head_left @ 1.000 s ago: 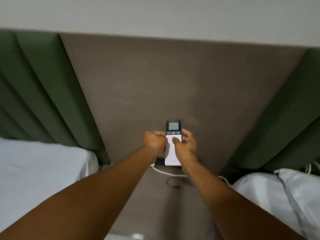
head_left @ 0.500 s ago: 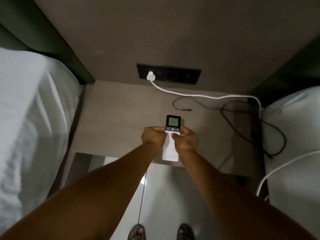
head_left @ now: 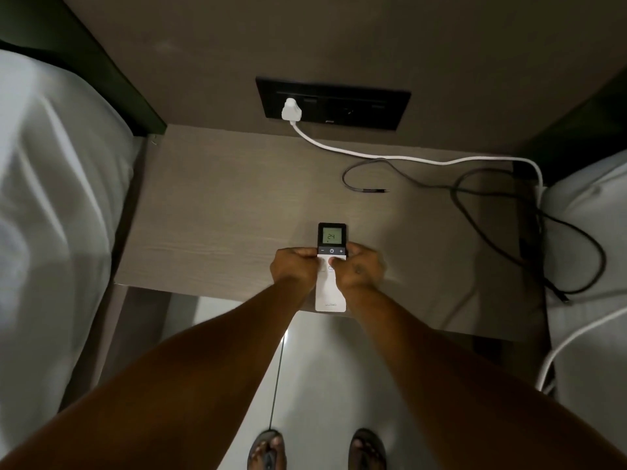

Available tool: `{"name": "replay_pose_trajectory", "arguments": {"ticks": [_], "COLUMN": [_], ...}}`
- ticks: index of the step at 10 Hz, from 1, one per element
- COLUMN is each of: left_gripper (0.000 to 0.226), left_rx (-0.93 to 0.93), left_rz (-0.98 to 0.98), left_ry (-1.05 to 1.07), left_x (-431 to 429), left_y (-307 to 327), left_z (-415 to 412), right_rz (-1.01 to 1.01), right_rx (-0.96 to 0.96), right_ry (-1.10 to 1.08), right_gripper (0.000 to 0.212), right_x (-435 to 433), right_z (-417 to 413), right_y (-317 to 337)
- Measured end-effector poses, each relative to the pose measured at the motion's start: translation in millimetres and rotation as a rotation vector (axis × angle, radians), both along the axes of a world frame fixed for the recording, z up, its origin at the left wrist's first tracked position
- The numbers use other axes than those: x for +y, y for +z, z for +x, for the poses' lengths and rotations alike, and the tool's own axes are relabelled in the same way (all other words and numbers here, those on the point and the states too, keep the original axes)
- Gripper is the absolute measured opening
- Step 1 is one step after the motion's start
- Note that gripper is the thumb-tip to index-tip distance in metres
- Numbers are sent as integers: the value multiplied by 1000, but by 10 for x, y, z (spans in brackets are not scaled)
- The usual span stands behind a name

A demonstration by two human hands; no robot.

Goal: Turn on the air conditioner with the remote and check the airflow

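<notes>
- The remote point(head_left: 331, 266) looks like smooth plastic: matt white body, glossy dark top around a lit grey-green display.
- The bedside table point(head_left: 217, 215) top shows a matt, pale wood grain.
- The socket panel point(head_left: 366, 108) at 12 o'clock is dark, smooth plastic.
- The white plug point(head_left: 291, 111) and white cable point(head_left: 407, 158) look smooth and slightly glossy.
- The bedding point(head_left: 51, 198) at 9 o'clock is soft white cloth.
- The floor point(head_left: 322, 385) at 6 o'clock is glossy tile.

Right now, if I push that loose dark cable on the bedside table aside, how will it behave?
Probably floppy: the dark cable lies in slack loops across the table, so a push would likely bend it rather than slide it whole. It looks thin and light. Its free plug end may swing round, while the far part trails off toward the right bed and might drag.
</notes>
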State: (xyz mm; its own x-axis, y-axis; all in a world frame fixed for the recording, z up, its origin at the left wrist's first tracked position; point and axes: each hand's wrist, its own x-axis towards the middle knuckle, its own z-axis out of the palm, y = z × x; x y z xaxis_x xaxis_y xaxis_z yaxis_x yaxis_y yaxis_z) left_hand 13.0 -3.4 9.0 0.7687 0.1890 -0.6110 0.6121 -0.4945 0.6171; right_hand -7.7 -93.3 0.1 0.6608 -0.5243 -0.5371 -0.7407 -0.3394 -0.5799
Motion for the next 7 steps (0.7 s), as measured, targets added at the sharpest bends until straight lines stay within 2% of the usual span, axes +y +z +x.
{"name": "replay_pose_trajectory", "arguments": {"ticks": [4, 5, 6, 7], "left_gripper": [9, 14, 22, 27], "left_rx": [-32, -42, -77, -115], "left_rz": [-47, -56, -10, 26], "left_ry": [17, -57, -222, -321], "left_x": [24, 43, 59, 77], "left_y": [-123, -89, 119, 367], "left_z": [60, 74, 43, 37], "right_rz": [-120, -131, -149, -92], "right_rx": [-18, -5, -62, -102], "right_ry": [89, 96, 100, 96], "right_gripper": [34, 34, 28, 36], "right_x": [-6, -10, 29, 23], "right_z": [35, 30, -2, 4], "right_y": [-162, -109, 126, 409]}}
